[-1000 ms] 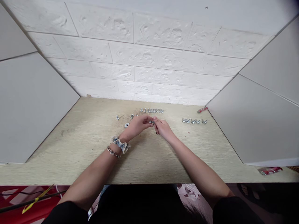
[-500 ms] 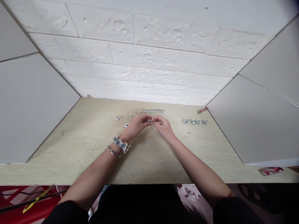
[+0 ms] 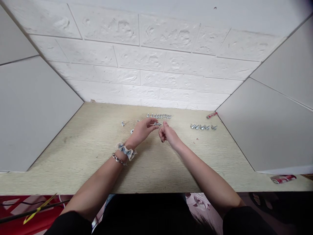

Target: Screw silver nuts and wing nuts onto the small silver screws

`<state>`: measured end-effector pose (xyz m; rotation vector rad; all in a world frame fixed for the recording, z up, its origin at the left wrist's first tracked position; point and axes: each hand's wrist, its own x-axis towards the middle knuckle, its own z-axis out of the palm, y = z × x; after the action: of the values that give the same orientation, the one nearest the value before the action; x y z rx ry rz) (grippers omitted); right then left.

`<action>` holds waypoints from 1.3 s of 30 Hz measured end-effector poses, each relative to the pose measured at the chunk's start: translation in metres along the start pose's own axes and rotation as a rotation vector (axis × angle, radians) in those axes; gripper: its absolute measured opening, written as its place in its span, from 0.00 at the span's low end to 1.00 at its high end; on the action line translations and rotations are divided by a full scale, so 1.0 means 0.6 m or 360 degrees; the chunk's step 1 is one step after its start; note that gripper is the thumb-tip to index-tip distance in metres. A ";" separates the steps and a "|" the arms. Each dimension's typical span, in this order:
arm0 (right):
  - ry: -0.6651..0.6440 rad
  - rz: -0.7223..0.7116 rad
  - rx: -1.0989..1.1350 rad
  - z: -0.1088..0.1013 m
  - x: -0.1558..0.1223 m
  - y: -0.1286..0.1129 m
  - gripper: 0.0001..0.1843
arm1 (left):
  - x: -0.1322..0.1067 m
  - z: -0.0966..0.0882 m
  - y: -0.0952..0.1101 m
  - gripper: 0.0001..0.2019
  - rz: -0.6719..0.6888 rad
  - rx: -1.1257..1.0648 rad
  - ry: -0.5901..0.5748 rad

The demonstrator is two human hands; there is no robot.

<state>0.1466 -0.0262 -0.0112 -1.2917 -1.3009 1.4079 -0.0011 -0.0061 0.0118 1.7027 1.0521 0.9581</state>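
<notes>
Between the thumb and fingers of my left hand (image 3: pixel 142 131) is a small silver bolt (image 3: pixel 157 123), lying sideways with its end towards the right. A ring-like part, perhaps a nut or washer, seems to sit on it, too small to be sure. Just right of the bolt's end and apart from it, my right hand (image 3: pixel 171 135) has its fingers curled in and its thumb raised; I see nothing in it. A washer (image 3: pixel 132 131) and a small nut-like piece (image 3: pixel 138 121) lie beside my left hand, partly covered. Further left, a single bolt (image 3: pixel 122 123) stands on the table.
Behind my hands runs a row of several bolts (image 3: pixel 158 116). To the right lies another row of several bolts with parts on them (image 3: pixel 202 127). Red batteries lie at the back right (image 3: pixel 211 115) and front right (image 3: pixel 283 179). White panels and a brick-patterned wall (image 3: pixel 151 78) enclose the wooden table (image 3: pixel 156 166).
My right hand has let go of the bolt's end; its fingers have curled and its thumb has lifted. The bolt, still in my left hand, now shows more of its length.
</notes>
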 end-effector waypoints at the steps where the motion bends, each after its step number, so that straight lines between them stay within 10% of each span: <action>1: -0.0015 -0.0007 0.0000 0.001 0.000 0.002 0.37 | 0.000 0.000 0.000 0.11 0.0024 0.0029 -0.0030; 15: 0.0196 -0.0055 -0.0105 -0.005 -0.007 -0.016 0.36 | 0.002 -0.007 -0.007 0.11 0.0201 0.0214 -0.0330; 39: 0.0180 -0.0326 -0.0123 -0.004 -0.012 -0.023 0.10 | 0.008 -0.010 -0.016 0.11 0.0166 0.0239 -0.0072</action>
<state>0.1488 -0.0306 0.0038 -1.2319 -1.3796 1.1374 -0.0073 0.0022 0.0051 1.9098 1.0356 0.9206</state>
